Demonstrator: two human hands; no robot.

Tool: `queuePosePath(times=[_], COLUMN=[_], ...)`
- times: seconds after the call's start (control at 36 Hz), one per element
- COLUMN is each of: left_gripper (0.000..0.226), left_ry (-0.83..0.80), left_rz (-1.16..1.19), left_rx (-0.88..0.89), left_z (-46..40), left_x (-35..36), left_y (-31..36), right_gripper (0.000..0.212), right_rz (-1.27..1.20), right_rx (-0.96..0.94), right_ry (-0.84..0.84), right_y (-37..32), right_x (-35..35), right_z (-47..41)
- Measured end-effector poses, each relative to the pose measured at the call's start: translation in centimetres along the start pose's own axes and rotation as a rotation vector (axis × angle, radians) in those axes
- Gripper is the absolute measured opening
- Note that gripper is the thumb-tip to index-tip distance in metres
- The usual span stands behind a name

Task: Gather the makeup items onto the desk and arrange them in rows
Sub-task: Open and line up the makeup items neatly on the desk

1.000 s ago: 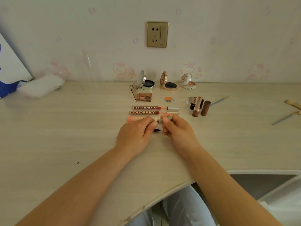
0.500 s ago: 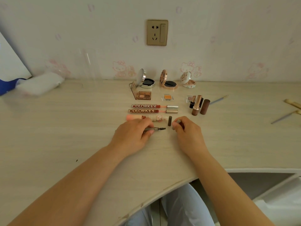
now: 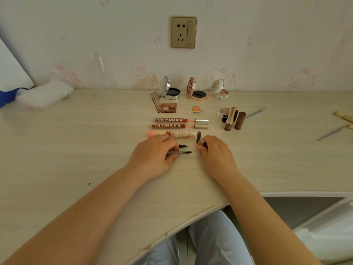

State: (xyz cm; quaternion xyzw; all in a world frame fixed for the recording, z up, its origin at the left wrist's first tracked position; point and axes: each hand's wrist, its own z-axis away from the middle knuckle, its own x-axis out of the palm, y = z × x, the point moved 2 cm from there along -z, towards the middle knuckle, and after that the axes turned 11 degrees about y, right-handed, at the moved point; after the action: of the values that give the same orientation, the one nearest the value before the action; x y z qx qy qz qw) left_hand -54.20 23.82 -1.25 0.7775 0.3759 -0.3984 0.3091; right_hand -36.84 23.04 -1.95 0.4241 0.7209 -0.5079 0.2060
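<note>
My left hand (image 3: pixel 154 153) holds a grey brow wand (image 3: pixel 181 152) flat on the desk, its spoolie brush pointing right. A black liner tip (image 3: pixel 184 145) pokes out just above it. My right hand (image 3: pixel 214 152) pinches a grey cap (image 3: pixel 202 142), a little apart from the brush. A dark cap (image 3: pixel 198 136) stands upright beside it. Beyond lie two COLORKEY lip tubes (image 3: pixel 168 123) and a pink decorated tube (image 3: pixel 177 134) in rows. Three open compacts (image 3: pixel 196 92) line the wall, with small palettes (image 3: pixel 168 108) and lipsticks (image 3: pixel 232 119) in front.
Thin brushes (image 3: pixel 256 112) and applicators (image 3: pixel 332 131) lie at the right. A white cloth bundle (image 3: pixel 44 94) sits at the far left by the wall. The desk's curved front edge (image 3: pixel 191 219) runs below my forearms.
My hands were together over one pen; they pulled apart, the cap coming off in my right hand and the brush end showing in my left. A liner tip now shows too.
</note>
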Motion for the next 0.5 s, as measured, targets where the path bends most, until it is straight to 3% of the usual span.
queuePosePath(times=[0.42,0.5], left_gripper=[0.021,0.024], left_ry=[-0.019,-0.003], left_rz=[-0.010,-0.028], left_rx=[-0.029,-0.025], left_z=[0.00,-0.07], left_x=[-0.24,-0.22], left_y=[0.19,0.33], right_gripper=[0.019,0.028], right_rz=[-0.002,-0.077], right_rx=[0.006,0.044], right_ry=[-0.003,0.026], right_y=[-0.01,0.19], right_x=[-0.06,-0.25], right_z=[0.05,0.44])
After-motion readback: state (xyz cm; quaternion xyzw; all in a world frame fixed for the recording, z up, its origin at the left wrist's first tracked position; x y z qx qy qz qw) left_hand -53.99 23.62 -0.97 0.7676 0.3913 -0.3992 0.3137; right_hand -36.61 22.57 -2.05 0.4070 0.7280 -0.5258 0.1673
